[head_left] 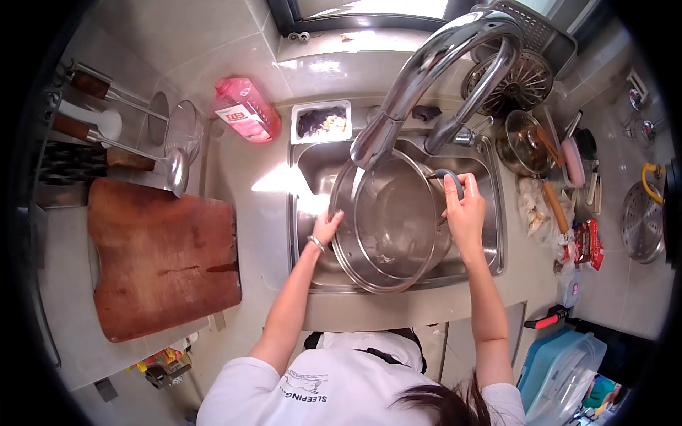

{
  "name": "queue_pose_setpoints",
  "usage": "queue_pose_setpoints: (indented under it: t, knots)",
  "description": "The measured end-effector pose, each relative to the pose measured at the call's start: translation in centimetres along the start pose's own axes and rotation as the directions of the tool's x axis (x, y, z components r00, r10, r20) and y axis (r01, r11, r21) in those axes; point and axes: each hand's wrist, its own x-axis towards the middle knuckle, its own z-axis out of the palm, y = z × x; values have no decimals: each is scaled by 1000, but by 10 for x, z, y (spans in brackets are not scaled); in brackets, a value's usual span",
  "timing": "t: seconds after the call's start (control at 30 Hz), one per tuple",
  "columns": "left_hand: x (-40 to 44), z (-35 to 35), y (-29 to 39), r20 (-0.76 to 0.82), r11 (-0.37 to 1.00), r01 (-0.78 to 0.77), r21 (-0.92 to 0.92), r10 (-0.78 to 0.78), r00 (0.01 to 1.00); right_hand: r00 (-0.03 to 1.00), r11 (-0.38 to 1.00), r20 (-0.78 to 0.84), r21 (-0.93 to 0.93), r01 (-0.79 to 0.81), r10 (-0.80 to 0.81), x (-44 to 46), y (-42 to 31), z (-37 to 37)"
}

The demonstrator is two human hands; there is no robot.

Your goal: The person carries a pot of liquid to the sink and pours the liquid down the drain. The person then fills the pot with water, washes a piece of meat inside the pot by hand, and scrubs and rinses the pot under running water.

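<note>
A large steel pot [398,241] is held in the sink [497,255], tilted, with a few drops or bits on its inner wall. My right hand [465,209] is closed around the pot's dark grey loop handle [450,179]. At the opposite side, my left hand [326,230] grips the pot's rim, the thumb showing and the other fingers hidden behind the wall. A curved chrome tap [415,78] hangs over the pot, its spout close above the far rim. Whether water runs cannot be made out.
Behind the sink sits a white tray [320,105] of scraps, beside a pink detergent bottle [247,112]. A wooden cutting board [163,255] lies left, below hanging ladles and strainers. To the right stand a glass pot [522,145], a red packet [587,243] and plastic bags.
</note>
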Motion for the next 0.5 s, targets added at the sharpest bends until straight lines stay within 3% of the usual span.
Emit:
queue_pose_setpoints:
  t: [0.07,0.1,0.17,0.27,0.3,0.4,0.43,0.47,0.5]
  knots:
    - [26,-10,3,0,992,87,87,-87,996,999,994,-26,108,-15,18,2,-7,4]
    - [35,-4,5,12,1000,5,23,-5,1000,999,999,-44,25,21,-20,6,0,2]
    - [46,13,6,22,983,-151,-107,154,988,998,998,-70,57,3,1,9,3,-7]
    - [35,11,17,97,987,-37,159,22,995,996,981,-74,189,-29,44,18,24,-19]
    - [29,8,42,82,926,135,353,-174,981,996,980,-65,191,-50,64,21,35,-18]
    - [21,-15,40,125,927,-71,367,26,992,990,984,-49,125,-124,131,28,70,-9]
    - [26,-27,33,198,958,-77,278,21,980,987,984,-44,90,-153,158,30,84,-4]
    - [31,-40,18,190,956,-56,287,0,982,985,983,-48,86,-162,167,33,104,3]
    - [17,-38,53,188,936,32,351,-104,977,983,982,-52,80,-172,176,37,125,11]
